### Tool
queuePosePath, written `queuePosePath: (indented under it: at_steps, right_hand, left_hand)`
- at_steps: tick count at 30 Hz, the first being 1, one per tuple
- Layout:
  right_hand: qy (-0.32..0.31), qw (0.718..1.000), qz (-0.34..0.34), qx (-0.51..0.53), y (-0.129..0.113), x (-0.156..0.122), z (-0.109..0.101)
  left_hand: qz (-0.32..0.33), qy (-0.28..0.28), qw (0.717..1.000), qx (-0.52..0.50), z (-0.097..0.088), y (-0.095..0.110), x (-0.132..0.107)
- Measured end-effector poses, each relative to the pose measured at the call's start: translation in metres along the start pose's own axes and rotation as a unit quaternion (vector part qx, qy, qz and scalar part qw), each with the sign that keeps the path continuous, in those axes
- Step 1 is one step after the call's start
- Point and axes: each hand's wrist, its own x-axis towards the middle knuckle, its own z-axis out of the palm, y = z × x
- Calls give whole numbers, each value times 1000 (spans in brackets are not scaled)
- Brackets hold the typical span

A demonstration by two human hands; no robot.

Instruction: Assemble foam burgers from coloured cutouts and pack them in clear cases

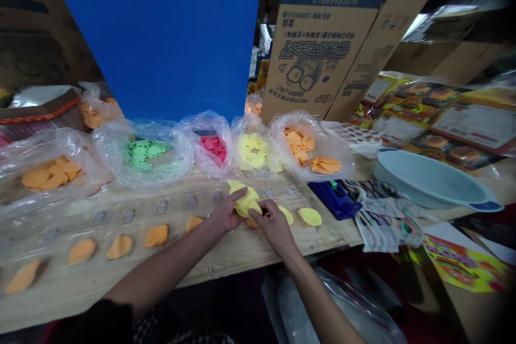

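Observation:
My left hand (pixel 226 214) and my right hand (pixel 274 226) meet over a long wooden board (pixel 209 258), both gripping a small stack of yellow foam pieces (pixel 244 200). Flat foam ovals lie in a row on the board: several orange ones (pixel 156 235) to the left of my hands, and yellow ones (pixel 310 216) just right of them. One orange oval (pixel 252 224) sits partly hidden under my right hand. Several round grey metal spots (pixel 161 206) run along the board behind the ovals. Clear plastic bags (pixel 253 150) of yellow, pink, green and orange foam pieces stand along its far edge.
A blue board (pixel 161 37) and large printed cardboard boxes (pixel 326 37) rise behind the bags. To the right are a pale blue basin (pixel 427 180), a blue stapler-like tool (pixel 334 200), patterned cloth (pixel 387 220) and printed burger-themed cards (pixel 447 118). A plastic bag (pixel 322 306) lies below the board.

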Motion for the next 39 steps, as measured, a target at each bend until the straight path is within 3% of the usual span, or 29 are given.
queuePosePath:
  at_steps: [4,7,10,13,17,21,25,28,34,39]
  right_hand:
    - [-10,990,38,139,10,4,-10]
    - [-40,991,29,123,22,10,-17]
    - [-96,994,14,42,31,16,-14]
    - [-124,987,8,-106,36,19,-6]
    - [-123,944,-13,-305,40,16,2]
    - [-84,916,-80,-385,40,10,5]
    - [-7,949,-97,-299,26,14,17]
    - [-13,978,-91,-189,5,22,36]
    - [0,986,-92,-139,-27,22,70]
    - [5,996,-93,10,-35,16,68]
  left_hand:
    - [35,22,999,17,-12,10,-4]
    - [59,36,997,13,-25,22,-9]
    - [63,57,996,11,-35,32,-15]
    - [54,72,996,11,-41,36,-22]
    - [56,56,997,20,-47,37,-29]
    - [54,36,998,10,-51,37,-34]
    - [39,13,999,-23,-50,39,-38]
    - [34,-19,999,-32,-48,38,-40]
    - [43,-38,998,-31,-52,34,-40]
    - [51,-2,998,-32,-63,38,-45]
